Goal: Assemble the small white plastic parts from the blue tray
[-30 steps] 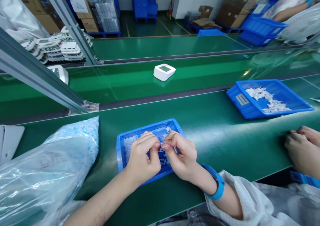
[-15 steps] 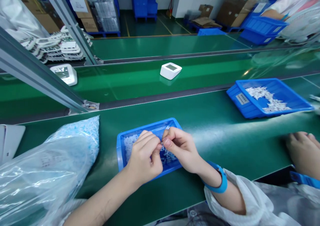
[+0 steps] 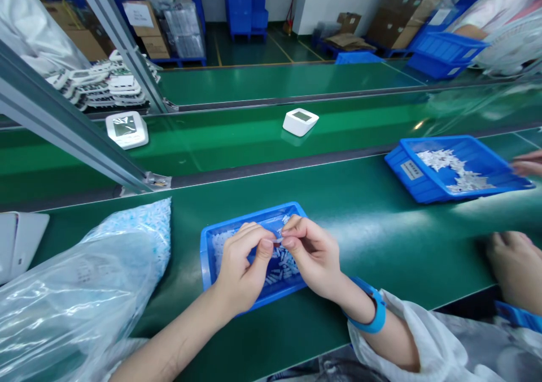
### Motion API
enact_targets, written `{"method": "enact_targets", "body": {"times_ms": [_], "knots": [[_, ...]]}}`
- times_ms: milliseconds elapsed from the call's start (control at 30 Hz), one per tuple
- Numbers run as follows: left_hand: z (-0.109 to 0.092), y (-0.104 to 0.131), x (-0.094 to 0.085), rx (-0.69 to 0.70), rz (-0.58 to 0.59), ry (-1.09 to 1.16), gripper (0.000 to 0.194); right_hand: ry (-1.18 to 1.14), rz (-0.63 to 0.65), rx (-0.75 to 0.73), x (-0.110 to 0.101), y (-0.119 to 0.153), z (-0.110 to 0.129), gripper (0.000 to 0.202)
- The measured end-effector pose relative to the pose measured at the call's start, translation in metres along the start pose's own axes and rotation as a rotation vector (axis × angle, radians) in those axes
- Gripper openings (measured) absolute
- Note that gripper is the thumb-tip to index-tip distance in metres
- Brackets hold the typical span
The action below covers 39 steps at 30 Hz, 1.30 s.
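Observation:
Above a small blue bin [image 3: 249, 306], my left hand [image 3: 243, 269] and my right hand [image 3: 315, 255] meet fingertip to fingertip. Both pinch the same small whitish plastic piece [image 3: 278, 240], one at each end; its exact kind is too small to make out. Inside the bin lie white bits at the left and many small white and pale-blue pieces [image 3: 282, 263] under my fingers. My hands hide part of the bin's middle. A blue band [image 3: 375, 314] circles my right wrist.
A clear bag [image 3: 84, 280] of pale-blue pieces lies at left. Further right is a blue tray [image 3: 423, 193] of white parts, with a co-worker's hands [image 3: 514, 263] near it. White devices with screens [image 3: 300, 122] sit on the green conveyor [image 3: 220, 139], beyond a metal post [image 3: 68, 117].
My fingertips have drawn slightly apart, so the small piece between them now shows. The devices on the conveyor have shifted right. A co-worker's hand has appeared at the right tray.

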<state>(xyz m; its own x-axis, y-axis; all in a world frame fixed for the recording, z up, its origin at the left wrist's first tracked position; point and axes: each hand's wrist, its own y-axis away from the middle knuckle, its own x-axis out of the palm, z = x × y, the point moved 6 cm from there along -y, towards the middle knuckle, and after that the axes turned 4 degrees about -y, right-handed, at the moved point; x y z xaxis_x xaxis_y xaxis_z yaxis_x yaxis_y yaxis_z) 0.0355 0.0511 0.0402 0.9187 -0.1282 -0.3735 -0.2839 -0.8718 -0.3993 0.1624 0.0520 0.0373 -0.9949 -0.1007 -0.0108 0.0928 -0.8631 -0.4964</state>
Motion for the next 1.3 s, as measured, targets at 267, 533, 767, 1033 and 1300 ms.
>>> {"method": "enact_targets", "body": {"times_ms": [267, 533, 767, 1033, 1300], "knots": [[-0.003, -0.002, -0.001, 0.054, 0.032, 0.189, 0.026, 0.079, 0.095, -0.13, 0.002, 0.0, 0.013, 0.005], [-0.005, 0.002, 0.002, 0.079, -0.057, 0.219, 0.02, 0.11, -0.065, -0.214, 0.004, 0.012, 0.015, 0.016], [-0.007, 0.004, 0.002, 0.111, -0.102, 0.082, 0.022, 0.108, -0.031, -0.165, 0.014, 0.016, 0.012, 0.019], [-0.005, 0.001, -0.001, 0.018, -0.119, -0.027, 0.027, -0.19, -0.045, 0.233, 0.014, 0.005, -0.011, 0.032], [0.013, 0.005, 0.0, -0.213, -0.042, 0.228, 0.031, -0.493, -0.062, 0.529, 0.015, 0.009, -0.034, 0.038]]}}
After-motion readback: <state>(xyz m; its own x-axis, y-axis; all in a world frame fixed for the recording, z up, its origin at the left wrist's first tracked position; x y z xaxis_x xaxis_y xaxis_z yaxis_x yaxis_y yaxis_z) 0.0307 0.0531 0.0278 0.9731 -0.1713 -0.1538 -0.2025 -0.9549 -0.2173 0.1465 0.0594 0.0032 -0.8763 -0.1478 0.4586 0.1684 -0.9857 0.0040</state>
